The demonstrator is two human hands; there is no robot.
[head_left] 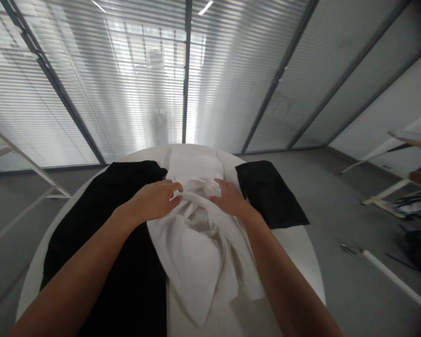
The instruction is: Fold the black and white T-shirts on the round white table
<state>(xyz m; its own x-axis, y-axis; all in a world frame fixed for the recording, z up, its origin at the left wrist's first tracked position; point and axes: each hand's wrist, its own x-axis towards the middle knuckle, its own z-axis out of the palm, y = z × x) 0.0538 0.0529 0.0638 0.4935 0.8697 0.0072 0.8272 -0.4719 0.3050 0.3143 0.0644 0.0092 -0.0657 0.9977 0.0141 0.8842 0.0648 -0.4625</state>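
Observation:
A white cloth garment [192, 252] lies bunched and wrinkled over the middle of the table, its loose near end fanning out toward me. My left hand [156, 200] is closed on its left side, with a fold pinched between thumb and fingers. On the opposite side, my right hand [231, 199] grips the same cloth, the thumb turned inward and some fingers hidden. Just beyond both hands is a flatter white fabric part [196, 161]; I cannot tell whether it belongs to the same garment.
The round white table [301, 248] carries a large black cloth [126, 271] on the left and a folded black cloth [272, 194] on the right. A white metal frame [24, 164] stands at left. Blinds [224, 84] cover the glass wall behind. Shelving [407, 187] stands right.

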